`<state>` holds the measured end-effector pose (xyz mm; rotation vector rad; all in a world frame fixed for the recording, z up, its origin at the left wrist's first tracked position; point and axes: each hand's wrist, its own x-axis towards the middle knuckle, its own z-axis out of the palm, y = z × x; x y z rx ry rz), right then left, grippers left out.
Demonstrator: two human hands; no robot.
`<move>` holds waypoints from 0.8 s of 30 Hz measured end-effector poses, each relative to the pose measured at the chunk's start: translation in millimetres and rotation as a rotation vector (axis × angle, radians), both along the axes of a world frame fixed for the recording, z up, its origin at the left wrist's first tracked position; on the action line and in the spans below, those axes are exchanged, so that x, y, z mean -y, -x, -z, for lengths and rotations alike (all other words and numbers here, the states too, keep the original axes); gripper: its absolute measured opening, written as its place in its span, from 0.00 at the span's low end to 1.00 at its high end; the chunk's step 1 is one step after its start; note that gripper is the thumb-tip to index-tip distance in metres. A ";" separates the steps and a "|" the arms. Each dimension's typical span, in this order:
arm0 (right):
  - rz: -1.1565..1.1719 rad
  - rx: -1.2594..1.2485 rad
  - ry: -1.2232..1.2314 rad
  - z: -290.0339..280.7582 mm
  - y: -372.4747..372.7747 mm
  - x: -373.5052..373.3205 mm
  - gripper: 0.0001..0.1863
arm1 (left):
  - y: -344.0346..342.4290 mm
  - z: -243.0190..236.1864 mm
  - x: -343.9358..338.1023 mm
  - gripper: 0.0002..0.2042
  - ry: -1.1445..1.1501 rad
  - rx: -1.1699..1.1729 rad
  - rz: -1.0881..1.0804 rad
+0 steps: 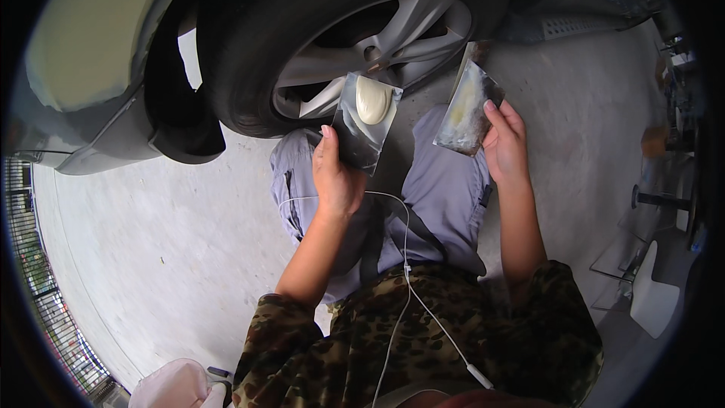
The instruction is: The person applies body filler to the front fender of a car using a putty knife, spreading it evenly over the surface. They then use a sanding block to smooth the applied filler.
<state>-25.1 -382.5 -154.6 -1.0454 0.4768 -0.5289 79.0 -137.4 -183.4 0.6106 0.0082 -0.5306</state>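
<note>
My left hand [335, 174] grips a thin dark metal putty spreader [355, 140] by its lower edge. A smooth dollop of cream-coloured putty [372, 100] sits on the upper part of that blade. In my right hand [506, 140] is a second flat putty spreader [470, 109], smeared with pale and grey residue. Behind it shows the edge of another thin plate, its upper end brownish; whether it is a separate blade I cannot tell. The two hands are apart, in front of a car wheel [355, 53]. At the upper left, a car body panel [91, 30] carries a broad pale beige patch.
The black tyre [242, 68] stands close beyond my knees, and a dark wheel-arch liner [185, 132] hangs to its left. A white cable [408, 257] runs down over my lap. On the right is a white chair [655, 287]; a pinkish cloth-like object [170, 385] lies at the lower left.
</note>
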 end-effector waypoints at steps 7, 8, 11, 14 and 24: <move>-0.059 -0.066 0.201 -13.6 -15.3 -27.7 0.11 | 1.4 12.2 -4.9 0.25 -0.035 0.012 0.006; -0.044 -0.136 0.333 -16.6 -17.5 -31.4 0.09 | 2.2 12.2 -3.3 0.25 -0.029 0.006 0.000; -0.100 -0.246 0.685 -27.3 -17.4 -46.4 0.08 | 4.6 9.5 4.4 0.25 0.000 0.006 -0.008; -0.040 -0.055 1.072 -33.0 -27.2 -58.4 0.10 | 6.3 3.7 14.0 0.26 0.021 0.061 -0.006; 0.054 0.019 1.286 -35.5 -41.3 -67.4 0.16 | 8.2 -6.7 32.0 0.27 -0.014 0.185 -0.025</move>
